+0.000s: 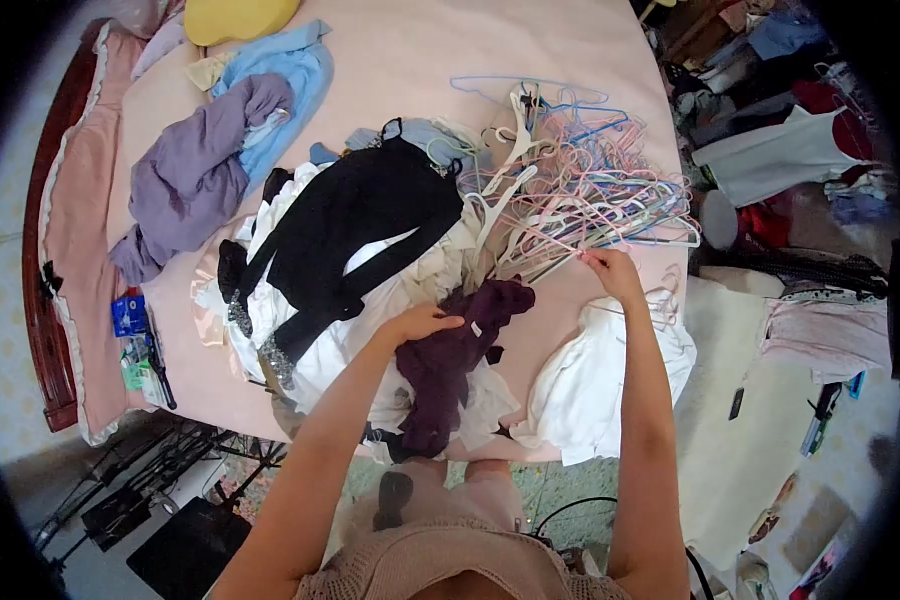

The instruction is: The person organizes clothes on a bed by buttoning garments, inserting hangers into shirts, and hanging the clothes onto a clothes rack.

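Observation:
A dark purple garment lies crumpled at the near edge of the bed, a small white label showing on it. My left hand is closed on its upper left part, with the fingertips partly hidden in the cloth. To the right, my right hand pinches a thin pink clothes hanger at the near side of a tangled hanger pile. White clothes with hangers at their top lie below my right hand. Beyond my left hand, a black garment tops a heap of light clothing.
The bed has a pink sheet. Purple cloth and blue cloth lie at the far left, near a yellow object. More clothes, including a white top, are piled beyond the right edge. Black stands stand at lower left.

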Action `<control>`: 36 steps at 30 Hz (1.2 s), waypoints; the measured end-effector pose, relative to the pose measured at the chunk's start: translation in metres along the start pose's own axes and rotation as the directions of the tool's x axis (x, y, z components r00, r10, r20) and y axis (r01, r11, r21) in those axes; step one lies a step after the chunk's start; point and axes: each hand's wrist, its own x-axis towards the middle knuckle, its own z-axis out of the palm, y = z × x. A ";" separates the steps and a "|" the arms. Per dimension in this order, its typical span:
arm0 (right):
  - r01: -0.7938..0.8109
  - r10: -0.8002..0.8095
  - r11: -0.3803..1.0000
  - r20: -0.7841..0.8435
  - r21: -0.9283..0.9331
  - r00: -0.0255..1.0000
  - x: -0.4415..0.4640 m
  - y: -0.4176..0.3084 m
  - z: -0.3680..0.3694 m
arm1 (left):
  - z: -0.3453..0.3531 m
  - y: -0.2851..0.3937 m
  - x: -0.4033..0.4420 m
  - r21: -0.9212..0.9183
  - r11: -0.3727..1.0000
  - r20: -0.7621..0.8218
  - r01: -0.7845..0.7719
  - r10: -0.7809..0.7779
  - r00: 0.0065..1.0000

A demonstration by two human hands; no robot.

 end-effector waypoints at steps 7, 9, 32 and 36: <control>-0.188 0.195 0.907 0.021 0.378 0.981 -0.021 -0.047 -0.051 | 0.002 0.016 -0.044 -0.849 0.514 -0.079 -0.121 0.102 0.992; -0.277 0.221 0.827 0.171 0.489 0.960 -0.029 -0.071 -0.066 | 0.001 0.014 -0.049 -0.829 0.470 -0.219 -0.304 0.227 0.949; 0.452 -0.470 0.882 -0.169 -0.137 0.866 -0.117 -0.293 -0.097 | 0.001 0.106 -0.160 0.407 0.543 -0.394 -0.734 0.830 0.395; 0.453 -0.490 0.869 -0.212 -0.200 0.846 -0.127 -0.303 -0.104 | -0.005 0.128 -0.184 0.626 0.448 -0.343 -0.639 0.893 0.290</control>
